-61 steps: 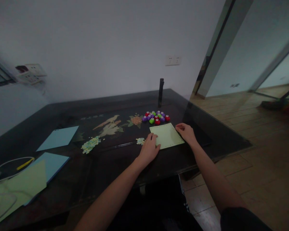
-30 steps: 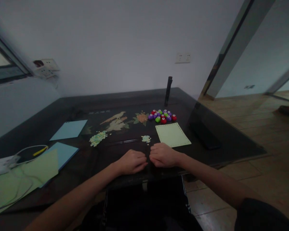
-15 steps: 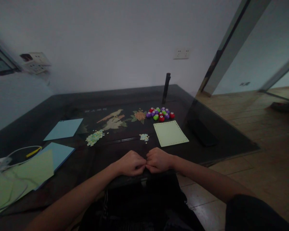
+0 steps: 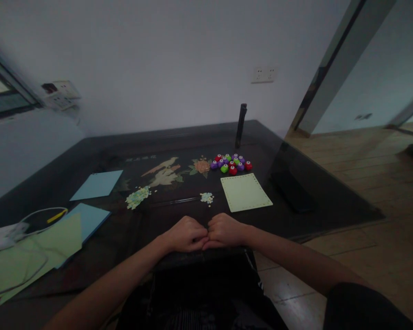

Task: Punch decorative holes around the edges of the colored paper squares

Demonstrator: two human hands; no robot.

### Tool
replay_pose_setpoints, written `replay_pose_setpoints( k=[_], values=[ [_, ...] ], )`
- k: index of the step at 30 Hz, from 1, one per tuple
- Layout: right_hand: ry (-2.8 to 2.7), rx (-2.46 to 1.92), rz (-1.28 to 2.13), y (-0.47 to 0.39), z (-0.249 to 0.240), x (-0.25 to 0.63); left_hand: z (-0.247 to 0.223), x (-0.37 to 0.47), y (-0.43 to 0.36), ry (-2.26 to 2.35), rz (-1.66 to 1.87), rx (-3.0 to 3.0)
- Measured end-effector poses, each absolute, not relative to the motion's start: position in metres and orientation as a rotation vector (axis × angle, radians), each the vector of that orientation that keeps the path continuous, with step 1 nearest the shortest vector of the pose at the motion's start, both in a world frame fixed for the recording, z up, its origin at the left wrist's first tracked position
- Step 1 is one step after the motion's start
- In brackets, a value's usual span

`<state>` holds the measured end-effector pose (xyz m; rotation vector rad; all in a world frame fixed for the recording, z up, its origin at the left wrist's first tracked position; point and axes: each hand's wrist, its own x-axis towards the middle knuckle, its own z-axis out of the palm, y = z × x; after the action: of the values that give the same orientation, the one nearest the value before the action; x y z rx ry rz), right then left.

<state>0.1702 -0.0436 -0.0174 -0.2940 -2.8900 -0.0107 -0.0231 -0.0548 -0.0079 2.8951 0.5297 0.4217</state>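
My left hand (image 4: 187,234) and my right hand (image 4: 224,230) rest at the near table edge as closed fists, knuckles touching. Neither shows anything in it. Beyond them on the dark table (image 4: 172,215) lies a small scatter of pale pieces (image 4: 207,198), with a larger heap of green and yellow pieces (image 4: 138,197) to its left. A pale green sheet (image 4: 246,192) with a dotted border is ahead of my right hand. Behind that sheet sit several red, purple and green beads (image 4: 231,164) with white-ringed holes.
A black upright object (image 4: 241,125) stands at the back. To the right lies a flat black object (image 4: 292,191). Blue sheets (image 4: 97,185), pale green sheets (image 4: 34,256), a yellow pen (image 4: 57,216) and a white cable are on the left.
The view has shifted slightly, so the table items appear a little further right. My fists stay together at the table edge, their thumbs pressed slightly closer.
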Motion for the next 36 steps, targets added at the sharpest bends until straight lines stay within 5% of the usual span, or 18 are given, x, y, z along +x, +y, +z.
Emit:
replay_pose_setpoints(
  k=[36],
  values=[
    [-2.924,-0.495,-0.049,-0.0445,-0.0221,0.1672,-0.0084,-0.0229,-0.0507,0.633,0.397,2.826]
  ],
)
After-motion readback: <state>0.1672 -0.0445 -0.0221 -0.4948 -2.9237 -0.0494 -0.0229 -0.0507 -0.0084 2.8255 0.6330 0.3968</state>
